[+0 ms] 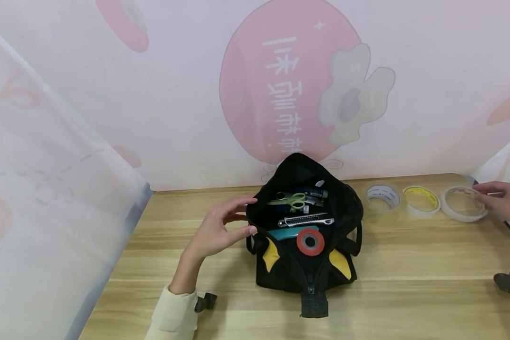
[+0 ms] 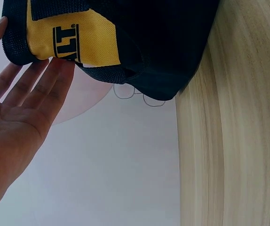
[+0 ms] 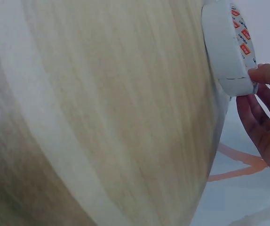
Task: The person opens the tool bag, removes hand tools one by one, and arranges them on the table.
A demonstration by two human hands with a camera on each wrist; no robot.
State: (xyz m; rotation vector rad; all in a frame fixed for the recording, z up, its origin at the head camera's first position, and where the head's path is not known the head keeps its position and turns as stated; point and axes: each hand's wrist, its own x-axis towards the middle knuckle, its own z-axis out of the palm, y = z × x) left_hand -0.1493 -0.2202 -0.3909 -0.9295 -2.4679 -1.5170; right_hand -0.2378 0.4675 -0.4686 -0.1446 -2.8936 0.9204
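Pinched at its right edge between the thumb and fingers of my right hand point(image 1: 507, 200) was the white tape roll point(image 1: 463, 218), at the right end of a row of three on the table point(image 1: 408, 283); I could not tell whether it had left the wood. Just beside it lay the yellow-cored roll point(image 1: 425, 192), then the clear tape roll point(image 1: 391, 193), and both stood between the roll I gripped and the black bag point(image 1: 280, 281). Against the bag's left side rested my left hand point(image 1: 214, 229), thumb spread apart, fingers nearly straight along the rim. The mouth gaped toward me, and the inside was well filled: green-handled scissors point(image 1: 295, 202) lay across the back near a dark cylinder point(image 1: 316, 192), a utility knife point(image 1: 307, 220) lay in front of them, and nearer the front a teal piece point(image 1: 286, 233) was partly covered by a red disc point(image 1: 310, 242) with a dark centre. On the right a black strap point(image 1: 358, 238) looped out toward the rolls. Close behind everything rose the printed backdrop point(image 1: 186, 94), shutting off the far edge of the table.
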